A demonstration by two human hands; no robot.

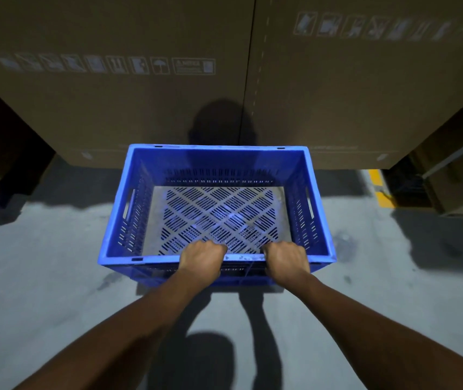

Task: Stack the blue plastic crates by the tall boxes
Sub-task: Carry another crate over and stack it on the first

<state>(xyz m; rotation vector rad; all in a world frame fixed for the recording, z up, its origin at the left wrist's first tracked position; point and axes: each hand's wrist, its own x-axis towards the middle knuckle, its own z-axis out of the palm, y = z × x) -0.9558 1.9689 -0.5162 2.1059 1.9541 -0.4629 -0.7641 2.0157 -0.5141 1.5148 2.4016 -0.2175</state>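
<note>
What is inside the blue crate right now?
Nothing: the blue crate shows only its bare slotted floor. The left hand and right hand grip the near rim, hiding a little of the floor there.

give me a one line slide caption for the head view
Both hands, left hand and right hand, grip the near rim of an empty blue crate in front of tall cardboard boxes.

Single head view: looks forward and steeply down, close over blue crate (219,175), tall boxes (112,102) just beyond.
</note>
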